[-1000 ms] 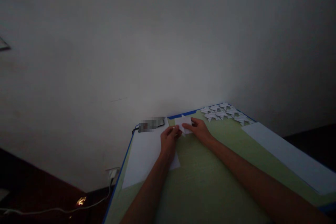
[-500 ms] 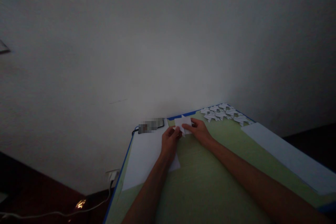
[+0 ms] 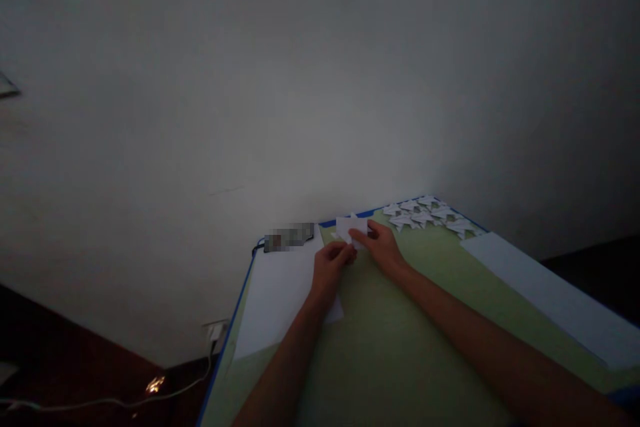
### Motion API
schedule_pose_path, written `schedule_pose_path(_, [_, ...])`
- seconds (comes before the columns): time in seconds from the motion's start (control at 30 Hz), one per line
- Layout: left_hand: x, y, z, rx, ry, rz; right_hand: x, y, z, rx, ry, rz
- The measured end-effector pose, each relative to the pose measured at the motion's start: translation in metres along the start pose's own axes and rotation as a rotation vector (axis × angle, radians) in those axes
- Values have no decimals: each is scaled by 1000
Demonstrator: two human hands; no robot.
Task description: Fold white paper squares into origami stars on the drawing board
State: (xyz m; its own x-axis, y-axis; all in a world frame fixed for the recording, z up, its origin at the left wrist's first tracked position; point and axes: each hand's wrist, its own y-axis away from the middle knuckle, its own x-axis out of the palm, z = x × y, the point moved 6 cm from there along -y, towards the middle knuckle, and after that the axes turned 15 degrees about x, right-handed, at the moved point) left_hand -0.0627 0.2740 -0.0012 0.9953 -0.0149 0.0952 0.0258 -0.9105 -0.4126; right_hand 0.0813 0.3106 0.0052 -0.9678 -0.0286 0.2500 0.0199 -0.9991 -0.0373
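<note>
Above the far part of the green tabletop (image 3: pixel 385 327), a small piece of folded white paper (image 3: pixel 351 225) is between my two hands. My right hand (image 3: pixel 381 245) pinches its right side, thumb on the near face and fingers behind. At the paper's lower edge, my left hand (image 3: pixel 334 265) has thumb and fingertips closed on a lower point of it. Small pointed flaps stick out at the paper's top and left. The fingertips of my left hand are partly hidden.
Several folded white paper shapes (image 3: pixel 423 217) lie in rows at the far right corner. White sheets (image 3: pixel 545 297) run along the right edge. Another white sheet (image 3: pixel 270 300) lies at left, below a blurred-out device (image 3: pixel 289 237). A wall (image 3: pixel 320 93) stands behind; a plugged socket (image 3: pixel 215 331) is at left.
My left hand has shifted right, from the paper's left side to its lower edge. The paper has risen slightly and turned a little in my right hand.
</note>
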Motion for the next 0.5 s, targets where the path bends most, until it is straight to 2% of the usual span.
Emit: schedule_pose_path(0.5, [-5, 1, 2, -16, -15, -37, 3, 4, 3, 23, 25, 7])
